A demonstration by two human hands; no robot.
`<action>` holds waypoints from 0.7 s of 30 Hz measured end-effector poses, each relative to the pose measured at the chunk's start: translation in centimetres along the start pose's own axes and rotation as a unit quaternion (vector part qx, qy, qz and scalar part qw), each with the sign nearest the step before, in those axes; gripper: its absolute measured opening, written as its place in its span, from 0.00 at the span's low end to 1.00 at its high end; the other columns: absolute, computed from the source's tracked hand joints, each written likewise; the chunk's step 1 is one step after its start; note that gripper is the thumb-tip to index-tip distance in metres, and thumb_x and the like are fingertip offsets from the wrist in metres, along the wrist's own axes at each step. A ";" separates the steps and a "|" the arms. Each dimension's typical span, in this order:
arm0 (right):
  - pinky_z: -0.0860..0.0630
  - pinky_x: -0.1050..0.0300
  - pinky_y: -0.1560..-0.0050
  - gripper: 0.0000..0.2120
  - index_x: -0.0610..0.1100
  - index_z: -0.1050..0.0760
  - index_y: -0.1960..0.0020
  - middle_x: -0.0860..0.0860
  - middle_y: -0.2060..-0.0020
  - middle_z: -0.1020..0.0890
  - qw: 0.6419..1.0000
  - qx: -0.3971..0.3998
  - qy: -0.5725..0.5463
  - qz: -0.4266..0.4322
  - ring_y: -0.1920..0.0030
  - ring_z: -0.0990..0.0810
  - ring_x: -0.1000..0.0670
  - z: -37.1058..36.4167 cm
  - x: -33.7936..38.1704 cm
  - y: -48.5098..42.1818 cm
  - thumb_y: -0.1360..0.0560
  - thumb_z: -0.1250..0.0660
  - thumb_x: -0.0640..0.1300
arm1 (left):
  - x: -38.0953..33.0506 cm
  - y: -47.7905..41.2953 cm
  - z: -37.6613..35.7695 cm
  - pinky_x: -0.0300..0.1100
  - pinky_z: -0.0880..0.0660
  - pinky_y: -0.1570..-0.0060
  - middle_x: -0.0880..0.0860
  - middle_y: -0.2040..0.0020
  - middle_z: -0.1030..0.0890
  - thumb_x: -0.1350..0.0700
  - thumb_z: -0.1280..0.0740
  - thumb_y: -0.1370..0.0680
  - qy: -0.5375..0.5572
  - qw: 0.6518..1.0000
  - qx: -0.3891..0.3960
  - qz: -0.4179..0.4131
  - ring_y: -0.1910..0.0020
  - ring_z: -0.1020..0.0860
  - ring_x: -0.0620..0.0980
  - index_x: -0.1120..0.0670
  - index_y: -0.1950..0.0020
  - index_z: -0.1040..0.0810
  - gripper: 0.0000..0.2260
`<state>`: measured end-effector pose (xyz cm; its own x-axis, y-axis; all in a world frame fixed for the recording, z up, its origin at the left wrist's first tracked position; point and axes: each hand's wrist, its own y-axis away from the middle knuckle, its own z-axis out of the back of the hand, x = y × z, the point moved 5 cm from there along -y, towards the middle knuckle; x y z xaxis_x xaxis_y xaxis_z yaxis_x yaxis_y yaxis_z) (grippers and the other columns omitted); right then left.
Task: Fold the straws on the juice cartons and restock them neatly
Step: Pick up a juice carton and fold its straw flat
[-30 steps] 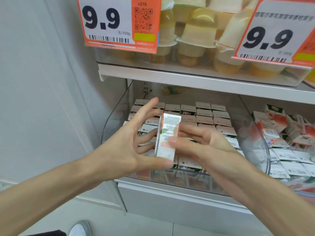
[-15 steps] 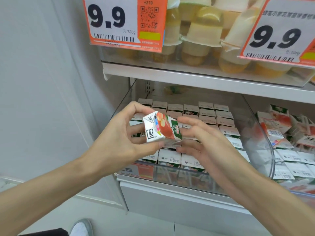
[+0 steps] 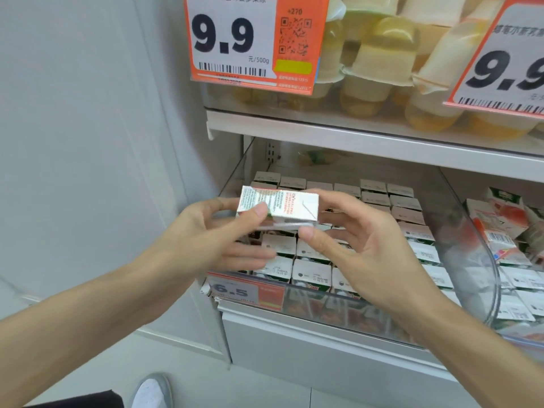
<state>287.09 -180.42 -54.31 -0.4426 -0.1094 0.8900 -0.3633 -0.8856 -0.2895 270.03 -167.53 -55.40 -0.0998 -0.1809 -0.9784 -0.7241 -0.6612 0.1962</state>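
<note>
A small white juice carton [image 3: 282,204] lies on its side in the air above the shelf bin, printed text facing me. My left hand [image 3: 206,240] holds its left end, thumb on the front face. My right hand [image 3: 362,248] holds the right end, with the thumb pressed against the wrapped straw [image 3: 282,226] along the carton's lower edge. Below, several cartons [image 3: 312,269] stand upright in neat rows inside a clear plastic bin [image 3: 471,240].
A second bin at the right holds loosely piled cartons [image 3: 506,231]. An upper shelf [image 3: 353,142] carries jelly cups and two orange 9.9 price tags [image 3: 253,42]. A 6.5 tag [image 3: 247,293] sits on the bin front. A grey wall is at left, my shoe [image 3: 153,391] on the floor.
The carton was turned in my hands from upright to lying on its side with the text face toward me. My right thumb has come onto the straw edge. The view moved closer.
</note>
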 end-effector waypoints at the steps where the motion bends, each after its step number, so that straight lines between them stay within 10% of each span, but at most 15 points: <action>1: 0.22 0.65 0.40 0.18 0.61 0.20 0.34 0.60 0.38 0.16 1.000 -0.007 0.003 0.004 0.36 0.19 0.58 0.0 0.1 -0.3 0.23 0.26 0.51 | 0.0 0.2 0.4 0.43 0.14 0.56 0.47 0.45 0.11 0.43 0.24 0.28 -0.060 0.998 -0.009 -0.002 0.52 0.10 0.57 0.51 0.25 0.28 0.33; 8: 0.17 0.53 0.45 0.10 0.60 0.18 0.41 0.52 0.47 0.15 0.998 -0.041 0.043 0.000 0.48 0.17 0.54 -1.4 0.2 -2.9 0.22 0.26 0.53 | -1.7 1.6 3.8 0.39 0.24 0.71 0.41 0.61 0.13 0.46 0.25 0.23 -0.362 0.912 -0.100 -0.167 0.68 0.15 0.42 0.38 0.42 0.24 0.12; 14: 0.19 0.63 0.56 0.15 0.54 0.19 0.45 0.58 0.57 0.18 0.990 -0.047 0.116 0.066 0.57 0.18 0.55 -3.9 1.1 -4.6 0.28 0.19 0.54 | -1.1 2.2 4.7 0.43 0.20 0.61 0.35 0.68 0.17 0.35 0.30 0.24 -0.494 0.845 -0.088 -0.185 0.75 0.21 0.36 0.32 0.34 0.30 0.20; 21: 0.22 0.65 0.53 0.14 0.54 0.13 0.44 0.61 0.59 0.19 0.965 0.043 0.255 0.045 0.56 0.19 0.59 -6.6 -0.4 -5.1 0.27 0.20 0.56 | 0.1 1.6 5.4 0.28 0.27 0.65 0.33 0.68 0.17 0.38 0.29 0.22 -0.498 0.847 -0.052 -0.180 0.74 0.19 0.37 0.28 0.25 0.38 0.29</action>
<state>283.74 -172.86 -55.50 -0.8224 0.0294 0.5681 -0.2449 -0.9197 -0.3069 265.22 -164.65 -55.49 -0.4491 0.7150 -0.5357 -0.7708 -0.6133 -0.1725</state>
